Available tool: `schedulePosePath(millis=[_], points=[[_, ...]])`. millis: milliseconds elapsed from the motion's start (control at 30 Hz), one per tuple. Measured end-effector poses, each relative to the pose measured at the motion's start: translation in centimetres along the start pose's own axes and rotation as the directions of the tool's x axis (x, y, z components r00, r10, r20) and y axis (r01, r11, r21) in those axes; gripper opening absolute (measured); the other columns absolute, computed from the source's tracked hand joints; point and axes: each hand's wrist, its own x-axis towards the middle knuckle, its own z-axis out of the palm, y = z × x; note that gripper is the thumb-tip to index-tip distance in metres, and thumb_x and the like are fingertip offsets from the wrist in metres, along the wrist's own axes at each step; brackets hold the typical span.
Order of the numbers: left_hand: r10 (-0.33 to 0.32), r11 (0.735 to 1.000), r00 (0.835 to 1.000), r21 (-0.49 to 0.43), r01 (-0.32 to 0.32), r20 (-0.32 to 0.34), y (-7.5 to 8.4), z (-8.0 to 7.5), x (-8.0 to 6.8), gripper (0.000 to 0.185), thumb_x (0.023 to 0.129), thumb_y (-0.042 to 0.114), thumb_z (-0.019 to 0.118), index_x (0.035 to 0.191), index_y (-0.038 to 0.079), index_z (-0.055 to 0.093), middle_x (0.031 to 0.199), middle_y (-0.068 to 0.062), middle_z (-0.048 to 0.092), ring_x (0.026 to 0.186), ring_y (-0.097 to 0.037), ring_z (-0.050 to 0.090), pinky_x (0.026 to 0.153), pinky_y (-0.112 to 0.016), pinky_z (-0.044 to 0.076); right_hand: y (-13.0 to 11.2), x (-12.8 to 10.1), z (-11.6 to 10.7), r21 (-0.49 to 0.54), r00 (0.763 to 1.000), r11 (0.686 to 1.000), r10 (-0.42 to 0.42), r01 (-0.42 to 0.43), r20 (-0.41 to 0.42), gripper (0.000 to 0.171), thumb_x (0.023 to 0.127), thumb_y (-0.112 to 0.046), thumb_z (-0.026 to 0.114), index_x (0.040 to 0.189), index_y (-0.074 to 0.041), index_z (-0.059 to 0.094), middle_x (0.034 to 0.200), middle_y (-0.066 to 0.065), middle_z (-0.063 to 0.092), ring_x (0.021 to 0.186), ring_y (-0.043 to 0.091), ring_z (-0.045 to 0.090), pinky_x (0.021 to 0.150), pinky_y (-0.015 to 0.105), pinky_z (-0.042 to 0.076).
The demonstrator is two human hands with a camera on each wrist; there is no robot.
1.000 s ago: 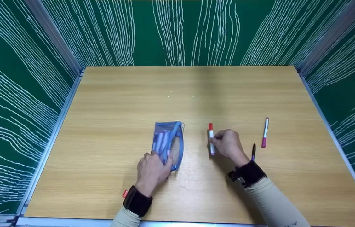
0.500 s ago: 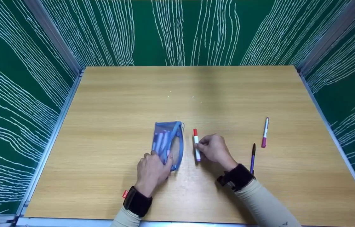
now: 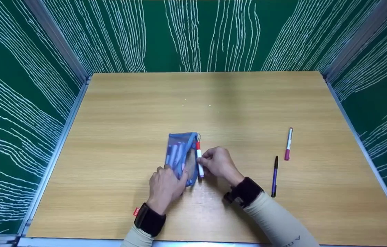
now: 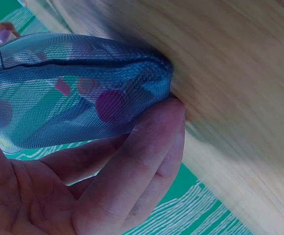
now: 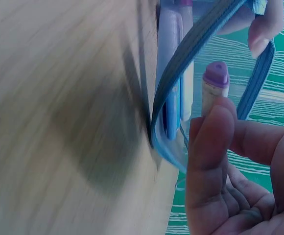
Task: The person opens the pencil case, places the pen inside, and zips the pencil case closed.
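Nearest, the left hand (image 3: 164,187) grips the near end of the blue mesh pouch (image 3: 181,156) on the desk (image 3: 214,103). Just right of it, the right hand (image 3: 218,164) pinches a red-capped marker (image 3: 199,159), its long axis parallel to the pouch's open zipper edge and touching it, red cap pointing away.

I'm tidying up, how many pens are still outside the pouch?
3: a red-capped marker pinched by the right hand at the pouch, a purple pen and a maroon-tipped pen lying on the table.
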Motion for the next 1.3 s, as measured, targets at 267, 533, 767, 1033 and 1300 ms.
schedulePosePath(millis=[267,533,767,1033,1300], points=[[0.013,1.000,1.000,0.003,-0.013,-0.014,-0.1,0.1,0.0,0.060,0.097,0.061,0.050,0.087,0.003,0.061,0.075,-0.011,0.054,0.064,-0.025,0.054,0.060,-0.041,0.048,-0.7,0.6,1.4,0.063,1.000,0.998,0.025,-0.026,0.016,0.010,0.089,-0.016,0.081,0.085,-0.008,0.078,0.067,0.003,0.071,0.052,0.016,0.066,0.050,0.032,0.056],[-0.014,1.000,1.000,0.019,0.014,0.008,0.0,0.0,0.0,0.066,0.097,0.062,0.048,0.097,-0.002,0.062,0.078,-0.012,0.055,0.066,-0.026,0.056,0.061,-0.041,0.048,-0.8,1.2,2.6,0.096,0.997,0.993,0.065,-0.068,0.031,0.012,0.089,-0.014,0.080,0.082,-0.006,0.074,0.065,0.005,0.070,0.050,0.015,0.066,0.048,0.031,0.055],[-0.005,1.000,1.000,0.019,0.005,-0.017,0.0,0.1,0.0,0.065,0.096,0.061,0.050,0.094,-0.002,0.063,0.077,-0.013,0.056,0.065,-0.027,0.057,0.060,-0.043,0.048,-0.7,1.5,3.5,0.050,0.999,0.998,0.043,-0.044,0.013,0.019,0.088,-0.015,0.082,0.075,-0.008,0.070,0.062,0.003,0.068,0.045,0.011,0.061,0.043,0.026,0.050],[-0.001,1.000,1.000,-0.005,0.001,-0.024,0.0,0.1,0.0,0.063,0.096,0.061,0.052,0.089,0.000,0.063,0.075,-0.011,0.054,0.062,-0.026,0.055,0.058,-0.042,0.048,-0.9,1.3,3.8,0.080,0.998,0.996,0.037,-0.041,0.050,0.019,0.090,-0.019,0.080,0.078,-0.008,0.073,0.063,0.005,0.070,0.046,0.012,0.063,0.045,0.028,0.053],[-0.001,1.000,1.000,-0.003,0.001,-0.025,0.0,0.1,0.0,0.062,0.096,0.061,0.052,0.088,0.000,0.062,0.074,-0.011,0.054,0.062,-0.025,0.054,0.057,-0.042,0.048,-0.8,0.9,3.2,0.067,1.000,0.998,0.010,-0.012,0.030,0.020,0.091,-0.022,0.080,0.078,-0.008,0.074,0.064,0.007,0.071,0.047,0.015,0.064,0.043,0.029,0.052]])
